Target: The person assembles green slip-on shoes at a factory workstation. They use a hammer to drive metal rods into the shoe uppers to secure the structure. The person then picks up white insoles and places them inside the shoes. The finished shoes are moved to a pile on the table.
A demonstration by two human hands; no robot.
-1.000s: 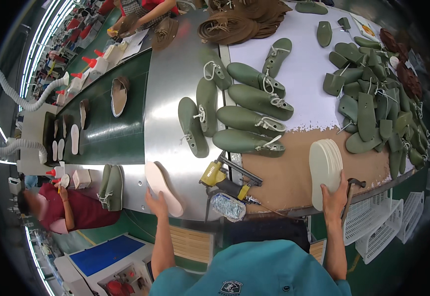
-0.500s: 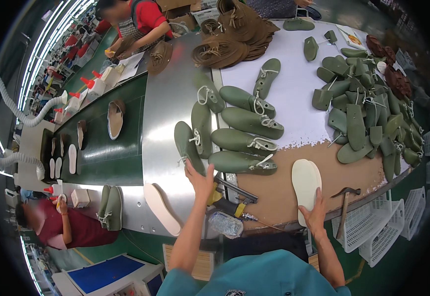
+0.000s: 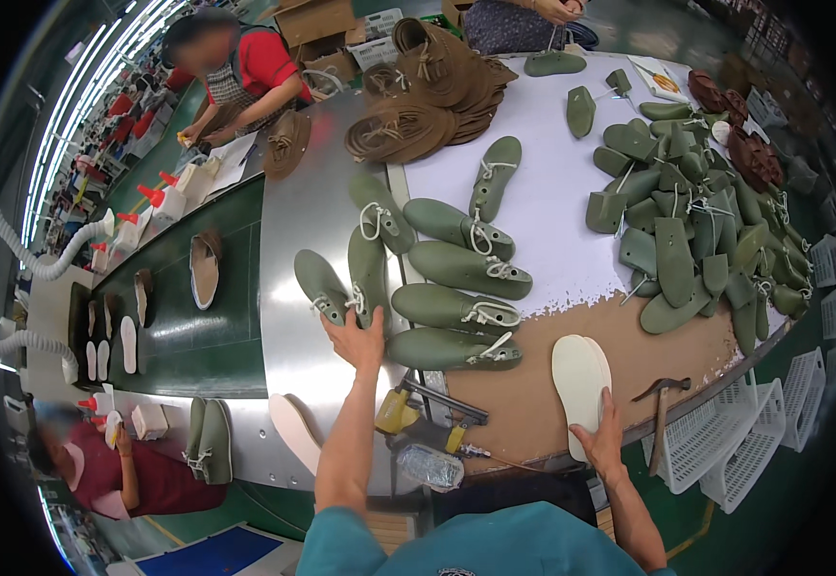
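**Crowded row of shoes, one hand on each side: easy to knock stuff around here**

Left hand (image 3: pixel 356 338) is stretched out over the metal part of the counter (image 3: pixel 284 240), fingers spread open and just touching the laced green shoes (image 3: pixel 341 288) at the left end of the row. It isn't gripping anything as far as I can see, more like resting on the heels. Right hand (image 3: pixel 602 440) is down on the near end of a pale sole stack (image 3: pixel 579 379) lying flat on the brown board, thumb and fingers pinching the end of it.

What I'd worry about: those shoes sit packed side by side, touching each other, with loose white laces sticking out. Grab one carelessly and a lace could snag the neighbour and drag it out of line. The stack looks like two soles not quite squared up, so lifting by the end alone might let the lower one slide off.

Further out, a yellow tool (image 3: pixel 401 411) and a clear bottle (image 3: pixel 429 467) lie between the two forearms near the counter edge, and a hammer (image 3: pixel 661 422) sits right beside the right wrist, handle pointing off the edge. An elbow swing could send any of them over. One single sole (image 3: pixel 295 430) also lies close to the edge on the left.
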